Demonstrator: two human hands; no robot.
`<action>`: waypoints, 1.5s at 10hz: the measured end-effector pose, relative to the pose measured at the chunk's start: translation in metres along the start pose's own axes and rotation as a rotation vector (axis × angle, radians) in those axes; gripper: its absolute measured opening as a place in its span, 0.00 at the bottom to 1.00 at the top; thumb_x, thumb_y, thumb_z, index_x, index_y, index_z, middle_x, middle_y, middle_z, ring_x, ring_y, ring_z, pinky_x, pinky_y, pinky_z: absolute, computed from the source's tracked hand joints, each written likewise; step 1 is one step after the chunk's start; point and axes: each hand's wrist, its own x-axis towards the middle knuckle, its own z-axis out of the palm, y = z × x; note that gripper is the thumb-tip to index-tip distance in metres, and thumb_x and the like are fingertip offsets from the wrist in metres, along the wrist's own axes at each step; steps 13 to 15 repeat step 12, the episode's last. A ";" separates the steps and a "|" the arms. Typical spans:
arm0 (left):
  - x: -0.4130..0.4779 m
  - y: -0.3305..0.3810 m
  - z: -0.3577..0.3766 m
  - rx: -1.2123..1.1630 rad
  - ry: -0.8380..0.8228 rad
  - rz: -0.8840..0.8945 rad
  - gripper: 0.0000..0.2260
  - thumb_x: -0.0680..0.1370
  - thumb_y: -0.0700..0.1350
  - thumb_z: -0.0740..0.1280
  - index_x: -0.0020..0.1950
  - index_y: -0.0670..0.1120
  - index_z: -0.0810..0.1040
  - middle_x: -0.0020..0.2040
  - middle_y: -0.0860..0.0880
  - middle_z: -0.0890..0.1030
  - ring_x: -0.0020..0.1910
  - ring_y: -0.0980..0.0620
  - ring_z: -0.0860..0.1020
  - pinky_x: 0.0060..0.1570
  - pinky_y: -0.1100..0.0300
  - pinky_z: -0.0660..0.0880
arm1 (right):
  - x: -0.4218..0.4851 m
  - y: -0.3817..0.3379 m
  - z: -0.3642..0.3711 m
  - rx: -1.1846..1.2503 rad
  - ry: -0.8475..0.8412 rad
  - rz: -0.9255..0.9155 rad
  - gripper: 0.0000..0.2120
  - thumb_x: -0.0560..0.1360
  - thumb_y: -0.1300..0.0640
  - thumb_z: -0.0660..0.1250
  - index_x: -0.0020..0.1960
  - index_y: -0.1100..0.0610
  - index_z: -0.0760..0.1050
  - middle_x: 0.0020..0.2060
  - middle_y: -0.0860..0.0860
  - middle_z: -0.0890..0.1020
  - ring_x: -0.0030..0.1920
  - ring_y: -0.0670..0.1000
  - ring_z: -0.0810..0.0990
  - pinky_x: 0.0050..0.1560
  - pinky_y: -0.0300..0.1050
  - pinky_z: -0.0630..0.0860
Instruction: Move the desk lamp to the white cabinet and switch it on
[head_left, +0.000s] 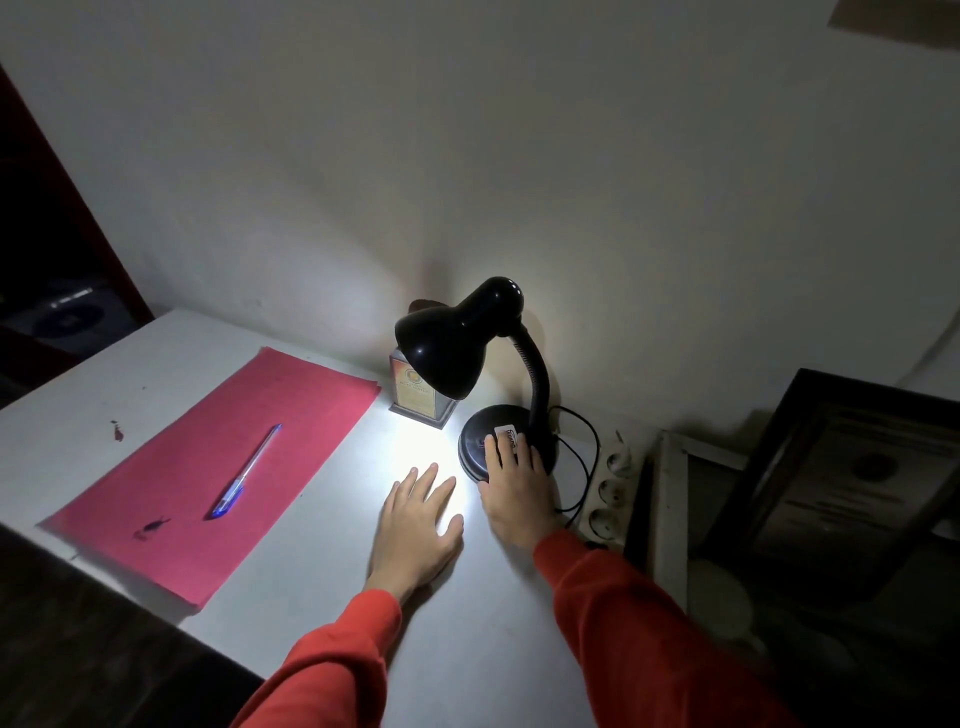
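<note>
A black desk lamp (457, 353) with a bendy neck stands on the white cabinet top (322, 582) near the wall. It is lit and throws a bright patch on the surface. My right hand (514, 493) lies flat over the front of its round base (480, 434), fingers spread, touching it without gripping. My left hand (421, 525) rests palm down on the cabinet top just left of the base, fingers apart, in the lit patch. Both sleeves are red.
A pink sheet of paper (218, 462) with a blue pen (247, 473) lies on the left half. A small box (415, 397) stands under the lamp shade. A white power strip (610, 493) with the lamp's black cord sits right of the base; framed pictures (831, 467) lean further right.
</note>
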 end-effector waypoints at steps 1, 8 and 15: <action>-0.002 0.001 0.000 0.005 -0.008 0.026 0.27 0.75 0.57 0.56 0.72 0.50 0.64 0.76 0.45 0.62 0.76 0.43 0.56 0.73 0.46 0.56 | 0.001 0.002 0.002 -0.009 -0.035 -0.007 0.31 0.79 0.49 0.56 0.75 0.61 0.48 0.75 0.61 0.59 0.74 0.62 0.56 0.74 0.58 0.54; 0.000 0.008 -0.019 0.043 -0.194 0.023 0.26 0.77 0.55 0.57 0.74 0.50 0.59 0.78 0.43 0.56 0.76 0.42 0.52 0.74 0.45 0.52 | -0.009 -0.003 -0.026 0.141 -0.164 0.058 0.31 0.76 0.55 0.61 0.74 0.64 0.54 0.76 0.59 0.54 0.75 0.60 0.53 0.74 0.54 0.57; -0.012 0.012 -0.103 0.108 -0.397 0.064 0.19 0.77 0.49 0.61 0.68 0.47 0.70 0.68 0.43 0.72 0.66 0.43 0.70 0.63 0.49 0.70 | -0.064 -0.016 -0.094 0.527 0.041 0.189 0.18 0.75 0.60 0.62 0.65 0.64 0.72 0.62 0.61 0.76 0.62 0.61 0.75 0.62 0.52 0.74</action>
